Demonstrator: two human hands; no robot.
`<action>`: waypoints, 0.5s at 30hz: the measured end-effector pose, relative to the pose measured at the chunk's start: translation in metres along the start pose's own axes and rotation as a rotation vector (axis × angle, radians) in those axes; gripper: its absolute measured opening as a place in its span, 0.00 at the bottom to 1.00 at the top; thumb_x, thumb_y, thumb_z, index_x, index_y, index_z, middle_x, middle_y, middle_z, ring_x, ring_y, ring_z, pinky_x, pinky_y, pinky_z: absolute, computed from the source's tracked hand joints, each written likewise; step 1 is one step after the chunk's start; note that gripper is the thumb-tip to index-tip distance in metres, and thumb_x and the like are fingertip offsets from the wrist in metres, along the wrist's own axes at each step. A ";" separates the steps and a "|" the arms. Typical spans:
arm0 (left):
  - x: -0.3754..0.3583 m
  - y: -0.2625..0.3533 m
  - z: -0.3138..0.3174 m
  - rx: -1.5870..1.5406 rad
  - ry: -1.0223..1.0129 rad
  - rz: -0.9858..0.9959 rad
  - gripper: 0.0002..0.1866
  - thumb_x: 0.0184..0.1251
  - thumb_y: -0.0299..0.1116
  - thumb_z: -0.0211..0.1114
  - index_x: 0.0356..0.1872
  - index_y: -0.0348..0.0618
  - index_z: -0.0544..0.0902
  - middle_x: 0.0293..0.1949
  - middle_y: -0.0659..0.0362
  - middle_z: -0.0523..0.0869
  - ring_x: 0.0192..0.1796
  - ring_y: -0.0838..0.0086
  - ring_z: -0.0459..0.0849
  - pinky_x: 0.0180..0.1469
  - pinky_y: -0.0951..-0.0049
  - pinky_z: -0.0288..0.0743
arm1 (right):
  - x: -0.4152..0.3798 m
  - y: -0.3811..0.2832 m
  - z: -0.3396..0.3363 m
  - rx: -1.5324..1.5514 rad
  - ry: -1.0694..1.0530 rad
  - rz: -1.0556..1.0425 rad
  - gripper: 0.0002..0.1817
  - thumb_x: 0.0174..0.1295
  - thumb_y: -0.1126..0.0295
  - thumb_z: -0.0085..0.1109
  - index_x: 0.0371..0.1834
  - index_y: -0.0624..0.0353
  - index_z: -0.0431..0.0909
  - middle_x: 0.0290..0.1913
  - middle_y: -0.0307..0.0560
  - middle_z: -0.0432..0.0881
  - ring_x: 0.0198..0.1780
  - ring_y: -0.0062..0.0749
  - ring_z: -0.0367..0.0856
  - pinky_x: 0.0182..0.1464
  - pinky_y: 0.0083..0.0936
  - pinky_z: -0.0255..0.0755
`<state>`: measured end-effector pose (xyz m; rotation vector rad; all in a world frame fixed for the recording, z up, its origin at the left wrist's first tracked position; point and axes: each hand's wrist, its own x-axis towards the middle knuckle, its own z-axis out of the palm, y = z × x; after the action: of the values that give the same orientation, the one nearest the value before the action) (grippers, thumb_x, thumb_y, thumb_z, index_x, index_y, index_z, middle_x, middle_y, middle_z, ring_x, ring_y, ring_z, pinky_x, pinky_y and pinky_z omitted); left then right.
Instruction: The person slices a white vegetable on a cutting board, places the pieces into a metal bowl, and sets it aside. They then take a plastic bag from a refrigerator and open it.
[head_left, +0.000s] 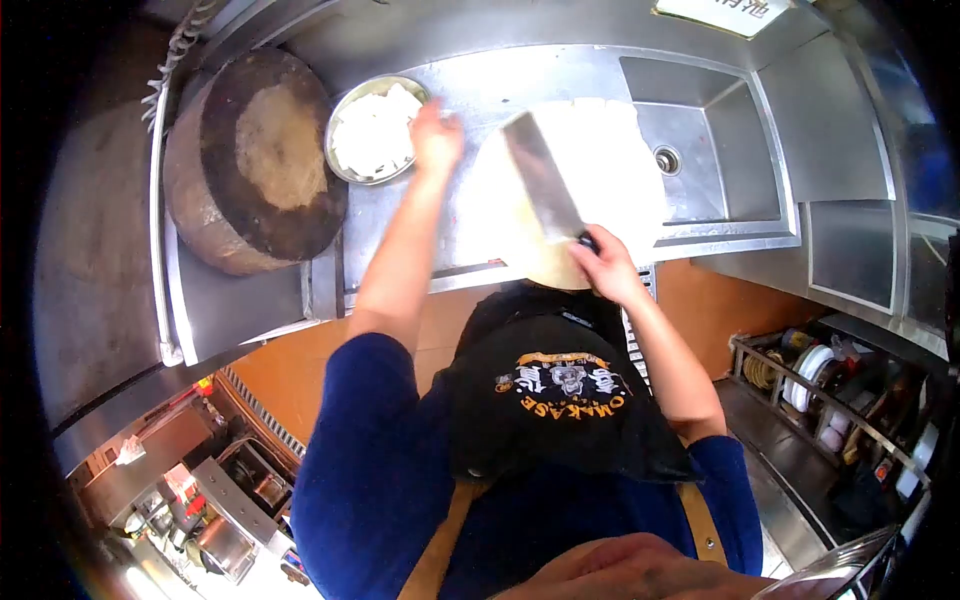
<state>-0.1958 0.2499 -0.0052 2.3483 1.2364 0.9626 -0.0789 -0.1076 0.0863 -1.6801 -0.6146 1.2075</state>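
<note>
A wide cleaver [545,180] lies at a slant over a large round white board [620,150], which is washed out by glare. My right hand [608,262] is closed around its black handle near the board's front edge. To the left stands a round metal bowl [345,172] filled with white pieces [372,130]. My left hand [437,138] is at the bowl's right rim; motion blurs its fingers, so whether they hold anything is unclear.
A thick round wooden block [275,150] stands left of the bowl. The steel counter [395,225] has a sink [690,150] at its right. A rack [830,400] with dishes is at the lower right, and kitchen equipment [225,500] at the lower left.
</note>
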 end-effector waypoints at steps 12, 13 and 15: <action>-0.049 0.205 0.131 0.252 -0.760 0.077 0.34 0.64 0.31 0.60 0.74 0.57 0.67 0.76 0.37 0.57 0.71 0.45 0.69 0.67 0.54 0.71 | -0.040 0.052 -0.171 0.340 0.500 0.007 0.06 0.74 0.65 0.57 0.43 0.50 0.71 0.28 0.34 0.75 0.20 0.18 0.72 0.13 0.18 0.59; -0.049 0.204 0.130 0.268 -0.757 0.066 0.34 0.64 0.31 0.60 0.74 0.57 0.67 0.76 0.37 0.57 0.71 0.45 0.69 0.67 0.54 0.71 | -0.036 0.058 -0.178 0.333 0.480 0.010 0.05 0.74 0.66 0.56 0.43 0.51 0.71 0.26 0.34 0.75 0.19 0.18 0.71 0.13 0.17 0.58; -0.050 0.205 0.126 0.187 -0.631 0.047 0.27 0.68 0.30 0.60 0.70 0.56 0.71 0.71 0.41 0.69 0.62 0.48 0.77 0.58 0.56 0.78 | -0.031 0.060 -0.194 0.294 0.425 0.061 0.04 0.74 0.68 0.56 0.42 0.53 0.71 0.24 0.35 0.75 0.19 0.17 0.71 0.14 0.17 0.58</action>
<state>-0.0052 0.0950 -0.0042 2.5308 1.0397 0.0780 0.0793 -0.2359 0.0597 -1.6399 -0.1184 0.8900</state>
